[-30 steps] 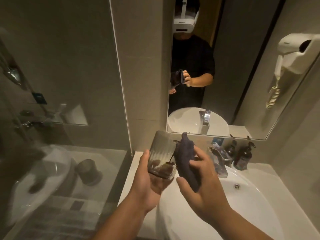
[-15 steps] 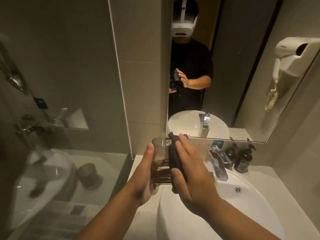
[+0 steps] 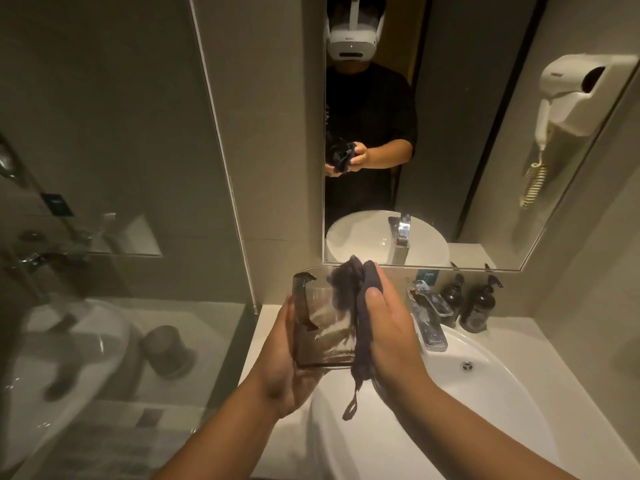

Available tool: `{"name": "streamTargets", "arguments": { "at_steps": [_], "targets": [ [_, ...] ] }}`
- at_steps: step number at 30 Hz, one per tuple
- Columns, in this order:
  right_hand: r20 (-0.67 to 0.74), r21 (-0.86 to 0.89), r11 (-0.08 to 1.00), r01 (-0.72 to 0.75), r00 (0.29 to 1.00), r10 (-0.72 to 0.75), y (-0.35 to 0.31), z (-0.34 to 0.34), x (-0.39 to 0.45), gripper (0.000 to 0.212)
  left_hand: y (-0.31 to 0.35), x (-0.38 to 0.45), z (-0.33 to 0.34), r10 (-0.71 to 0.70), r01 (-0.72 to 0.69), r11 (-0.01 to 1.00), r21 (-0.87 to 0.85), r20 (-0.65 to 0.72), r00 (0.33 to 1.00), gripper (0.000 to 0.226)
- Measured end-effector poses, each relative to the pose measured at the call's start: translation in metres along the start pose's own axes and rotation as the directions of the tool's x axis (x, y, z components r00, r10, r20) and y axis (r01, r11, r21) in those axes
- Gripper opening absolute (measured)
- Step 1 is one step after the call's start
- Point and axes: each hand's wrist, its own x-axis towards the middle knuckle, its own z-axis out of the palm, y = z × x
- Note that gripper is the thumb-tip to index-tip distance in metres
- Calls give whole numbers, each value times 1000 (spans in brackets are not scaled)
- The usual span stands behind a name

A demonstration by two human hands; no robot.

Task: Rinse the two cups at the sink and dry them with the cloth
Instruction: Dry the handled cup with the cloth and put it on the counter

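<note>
A smoky glass cup (image 3: 320,323) stands upright in my left hand (image 3: 282,358), which grips it from the left and below, above the left edge of the white sink (image 3: 485,403). My right hand (image 3: 391,327) holds a dark cloth (image 3: 356,306) against the cup's right side; part of the cloth is pushed over the rim into the cup, and a loop hangs below. A second cup is not in direct view.
A chrome tap (image 3: 427,317) and two dark pump bottles (image 3: 479,306) stand at the back of the sink. The mirror (image 3: 450,133) hangs above, with a hair dryer (image 3: 568,95) at the right. A glass shower panel (image 3: 121,237) at the left reflects the sink.
The cloth, first held beside the cup, is now pressed onto its right side and tucked over the rim. The cup has turned more upright and sits deeper in my left hand.
</note>
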Motion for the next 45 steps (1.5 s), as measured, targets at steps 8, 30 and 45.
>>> {"name": "streamTargets", "arguments": {
  "at_steps": [8, 30, 45],
  "targets": [
    [-2, -412, 884, 223, 969, -246, -7, -12, 4, 49, 0, 9, 14, 215, -157, 943, 294, -176, 961, 55],
    [-55, 50, 995, 86, 995, -83, -8, -25, 5, 42, 2, 25, 31, 152, -118, 979, 165, -208, 966, 56],
    [176, -367, 736, 569, 819, -546, -18, -21, -10, 54, 10, 19, 29, 1, -3, 1000, 12, 119, 993, 94]
  ]
}}
